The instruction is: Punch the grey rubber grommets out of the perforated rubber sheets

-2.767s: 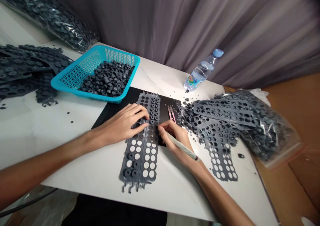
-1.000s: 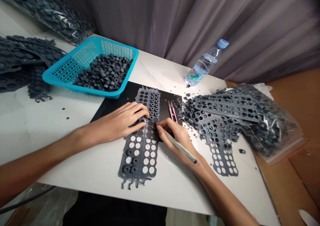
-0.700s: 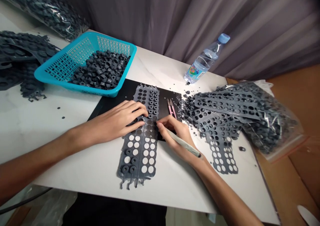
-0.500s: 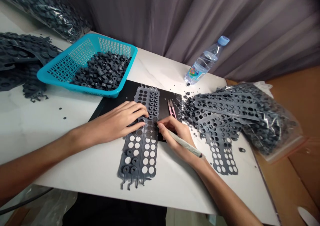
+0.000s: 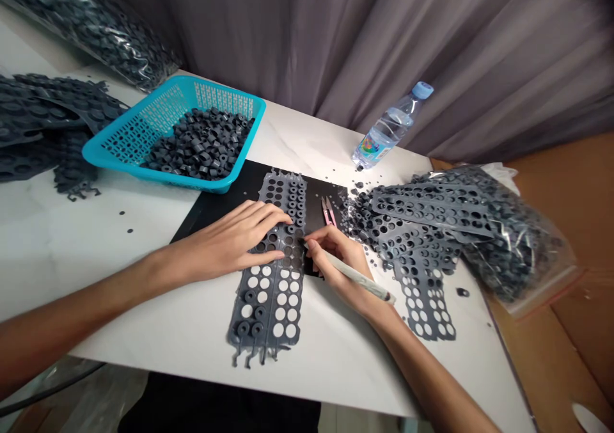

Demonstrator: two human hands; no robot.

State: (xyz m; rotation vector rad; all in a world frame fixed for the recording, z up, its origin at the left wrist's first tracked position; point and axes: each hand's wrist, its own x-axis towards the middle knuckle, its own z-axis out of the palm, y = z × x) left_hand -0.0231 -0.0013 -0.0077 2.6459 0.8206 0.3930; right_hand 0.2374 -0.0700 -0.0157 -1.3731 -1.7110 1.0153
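A dark grey rubber sheet (image 5: 275, 299) with rows of round holes lies lengthwise in front of me. Small ring-shaped rubber pieces sit in some of its holes, at the upper right and lower left. My left hand (image 5: 235, 235) rests on the sheet's middle from the left, fingers stretched and thumb apart. Held in my right hand (image 5: 340, 260) is a pale, marbled pen-shaped tool (image 5: 359, 279). Its tip points at the sheet's right edge, near the left fingertips; the exact contact is too small to make out. Under the sheet's upper half lies a black mat (image 5: 215, 199).
A blue basket (image 5: 144, 178) of rubber pieces stands at back left, beside heaped sheets (image 5: 38, 123) and a filled plastic bag (image 5: 105, 30). Pink-handled thread snips (image 5: 329, 212), a water bottle (image 5: 388, 132), punched sheets (image 5: 426, 260) and another bag (image 5: 508, 247) lie to the right.
The camera view has shifted slightly. My left hand has slid a little to the right over the sheet, its thumb now lower. The right hand keeps its grip near the same spot.
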